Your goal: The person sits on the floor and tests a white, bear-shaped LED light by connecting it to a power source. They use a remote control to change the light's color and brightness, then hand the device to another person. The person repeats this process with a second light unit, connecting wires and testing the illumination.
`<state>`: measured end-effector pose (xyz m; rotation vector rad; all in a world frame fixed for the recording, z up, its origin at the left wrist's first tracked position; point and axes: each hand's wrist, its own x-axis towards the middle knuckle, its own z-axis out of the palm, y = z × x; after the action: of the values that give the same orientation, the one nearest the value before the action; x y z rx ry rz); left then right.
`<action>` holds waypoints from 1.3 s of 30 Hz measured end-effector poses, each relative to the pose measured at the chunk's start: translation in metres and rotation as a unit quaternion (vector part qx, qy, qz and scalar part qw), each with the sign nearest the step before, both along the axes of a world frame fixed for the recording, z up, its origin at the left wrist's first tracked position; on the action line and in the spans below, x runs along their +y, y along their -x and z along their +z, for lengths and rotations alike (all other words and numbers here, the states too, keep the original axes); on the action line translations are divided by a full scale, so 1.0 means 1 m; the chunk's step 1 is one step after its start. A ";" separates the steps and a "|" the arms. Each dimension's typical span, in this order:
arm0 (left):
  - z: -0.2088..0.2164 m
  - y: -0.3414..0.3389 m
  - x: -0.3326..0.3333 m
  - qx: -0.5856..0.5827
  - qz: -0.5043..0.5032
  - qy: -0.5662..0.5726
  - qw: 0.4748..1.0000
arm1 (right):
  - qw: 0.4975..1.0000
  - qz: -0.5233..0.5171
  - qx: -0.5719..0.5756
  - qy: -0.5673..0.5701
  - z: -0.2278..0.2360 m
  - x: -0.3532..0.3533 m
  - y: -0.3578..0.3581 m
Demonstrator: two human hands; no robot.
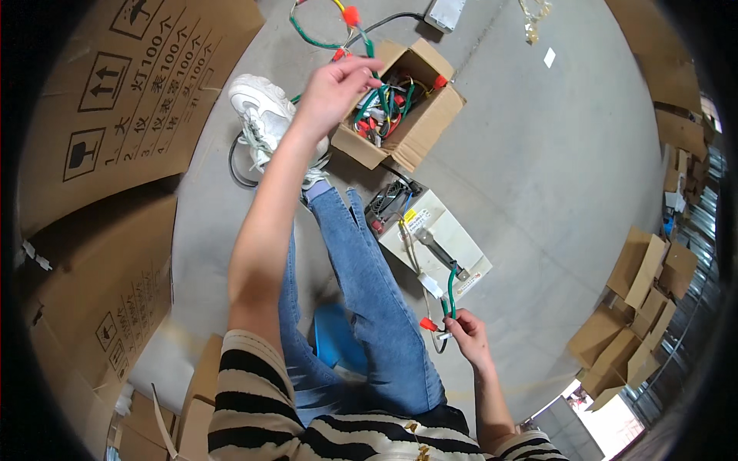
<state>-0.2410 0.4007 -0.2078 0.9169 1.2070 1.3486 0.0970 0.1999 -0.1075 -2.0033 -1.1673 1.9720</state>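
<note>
My left hand (338, 86) is over the left edge of a small cardboard box (428, 123), its fingers partly stretched and apart beside green wires. Several wire harnesses (388, 107) in green, red and yellow lie tangled inside the box. More green wire (311, 38) with a red connector (351, 16) spills past the box's far left corner. Lower right, my right hand (469, 335) pinches a green wire harness (451, 296) between thumb and finger. Its red connector (428, 324) hangs left of the fingertips. The wire reaches up to a beige metal instrument box (438, 234) with a handle.
Large printed cartons (115, 100) stand along the left. My shoe (265, 115) and jean-clad leg (357, 269) lie beside the small box, with a blue stool (338, 338) under me. A grey device (444, 14) sits on the floor at the top. Opened cartons (626, 323) pile up at right.
</note>
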 end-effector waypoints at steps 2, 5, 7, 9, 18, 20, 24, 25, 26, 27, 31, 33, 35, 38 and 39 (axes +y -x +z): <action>-0.017 -0.012 0.003 0.105 -0.028 -0.007 0.994 | 1.000 0.003 -0.002 -0.001 0.000 0.000 -0.003; -0.038 -0.029 0.006 0.288 -0.097 0.025 0.952 | 1.000 0.007 -0.014 -0.015 -0.003 0.001 -0.005; -0.057 -0.044 0.001 0.406 -0.111 0.032 0.906 | 0.999 0.017 -0.031 -0.016 -0.007 0.003 -0.005; -0.072 -0.052 -0.002 0.462 -0.097 0.032 0.881 | 0.998 0.035 -0.057 -0.003 -0.012 0.009 -0.006; -0.075 -0.076 -0.036 0.375 -0.069 -0.010 0.924 | 0.961 0.114 -0.153 -0.199 -0.067 0.125 0.042; -0.075 -0.080 -0.028 0.338 -0.073 -0.008 0.938 | 0.951 0.154 -0.146 -0.223 -0.076 0.157 0.063; -0.079 -0.105 0.018 0.321 -0.065 -0.007 0.945 | 0.958 0.173 -0.118 -0.194 -0.095 0.158 0.059; -0.084 -0.111 0.032 0.326 -0.063 0.007 0.943 | 0.956 0.187 -0.112 -0.197 -0.100 0.149 0.050; -0.090 -0.115 0.042 0.317 -0.063 0.036 0.946 | 0.962 0.176 -0.123 -0.168 -0.100 0.139 0.043; -0.095 -0.118 0.052 0.308 -0.063 0.064 0.947 | 0.968 0.163 -0.134 -0.139 -0.096 0.128 0.038; -0.121 -0.124 0.071 0.263 -0.115 0.114 0.951 | 0.994 0.071 -0.068 -0.045 -0.068 0.093 0.030; -0.119 -0.124 0.076 0.194 -0.128 0.132 0.964 | 0.998 0.035 -0.055 -0.007 -0.067 0.075 0.021; -0.114 -0.120 0.078 0.172 -0.166 0.171 0.956 | 0.999 0.010 -0.044 0.001 -0.066 0.058 0.022; -0.116 -0.125 0.063 0.262 -0.067 0.089 0.959 | 0.999 0.015 -0.037 0.000 -0.061 0.047 0.025; -0.118 -0.124 0.057 0.262 -0.052 0.081 0.960 | 0.999 0.020 -0.033 0.001 -0.058 0.045 0.025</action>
<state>-0.1175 0.4582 -0.3254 1.2436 1.6152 0.9285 0.0716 0.2451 -0.1660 -2.0767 -1.2296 1.9395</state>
